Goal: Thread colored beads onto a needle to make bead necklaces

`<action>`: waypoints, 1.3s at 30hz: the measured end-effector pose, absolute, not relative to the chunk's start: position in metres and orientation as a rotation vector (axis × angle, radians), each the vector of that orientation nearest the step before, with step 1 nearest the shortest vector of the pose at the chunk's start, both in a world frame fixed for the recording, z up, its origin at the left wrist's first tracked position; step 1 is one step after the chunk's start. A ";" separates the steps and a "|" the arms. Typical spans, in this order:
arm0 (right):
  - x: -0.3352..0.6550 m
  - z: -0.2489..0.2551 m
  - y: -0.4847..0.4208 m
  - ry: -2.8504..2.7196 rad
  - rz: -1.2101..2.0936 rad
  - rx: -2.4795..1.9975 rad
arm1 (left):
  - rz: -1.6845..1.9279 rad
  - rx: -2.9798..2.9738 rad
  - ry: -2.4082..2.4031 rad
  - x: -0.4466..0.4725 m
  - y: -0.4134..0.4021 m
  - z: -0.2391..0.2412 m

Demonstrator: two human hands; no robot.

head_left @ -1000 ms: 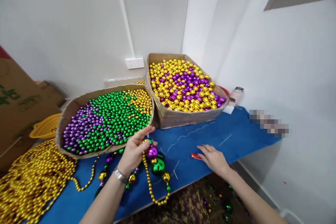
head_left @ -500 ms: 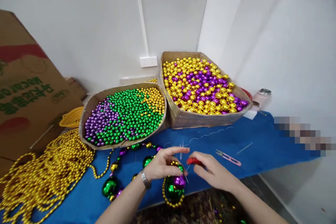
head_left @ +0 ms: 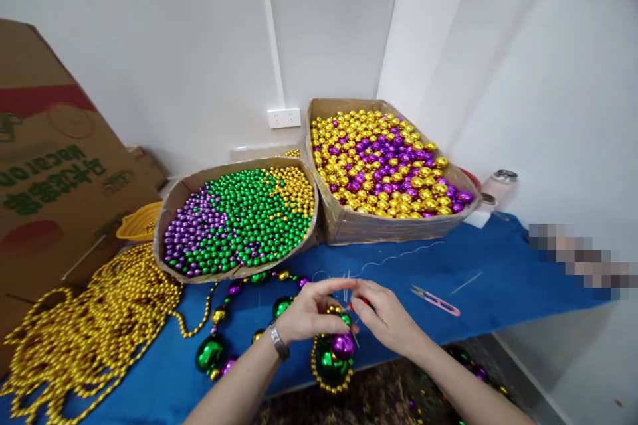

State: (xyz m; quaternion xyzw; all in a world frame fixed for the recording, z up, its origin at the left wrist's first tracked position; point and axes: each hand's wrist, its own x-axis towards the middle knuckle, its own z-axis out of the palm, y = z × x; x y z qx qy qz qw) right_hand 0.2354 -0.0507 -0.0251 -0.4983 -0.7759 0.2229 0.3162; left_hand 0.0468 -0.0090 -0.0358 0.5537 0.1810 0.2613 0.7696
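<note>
Two hands (head_left: 308, 312) (head_left: 389, 319) hold one beaded strand (head_left: 343, 346), one red object (head_left: 359, 303).

Before you, the blue-covered table (head_left: 498, 259) bears a cardboard box of small beads (head_left: 182, 194), a cardboard box of larger beads (head_left: 379, 232), heaped gold bead strands (head_left: 90, 332) at your left, a multicoloured bead garland (head_left: 208, 353), pink thread snips (head_left: 451, 309) and a wavy thread (head_left: 399, 255).

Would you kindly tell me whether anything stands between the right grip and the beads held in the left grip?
Nothing loose is visible between them: the right grip, holding a small red item, is close beside the beads. The left grip, which holds them, partly covers their top. The pink scissors lie off to the right.
</note>
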 end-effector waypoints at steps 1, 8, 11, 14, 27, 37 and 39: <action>0.236 -0.026 -0.050 -2.050 0.575 -1.312 | 0.565 1.203 0.397 0.047 -0.009 -0.036; 0.235 -0.023 -0.051 -2.095 0.481 -1.323 | 0.560 1.203 0.418 0.048 -0.009 -0.035; 0.235 -0.021 -0.051 -2.113 0.449 -1.322 | 0.554 1.212 0.439 0.048 -0.010 -0.036; 0.234 -0.020 -0.051 -2.125 0.421 -1.321 | 0.553 1.224 0.445 0.048 -0.010 -0.036; 0.298 -0.077 -0.061 -1.853 0.216 -1.733 | 0.919 1.624 0.656 0.055 -0.008 0.009; 0.232 -0.054 -0.081 -1.890 0.500 -1.415 | 1.285 1.545 0.729 0.086 0.001 0.053; 0.210 -0.039 -0.082 -1.791 0.811 -1.249 | 1.334 1.541 0.707 0.088 0.004 0.063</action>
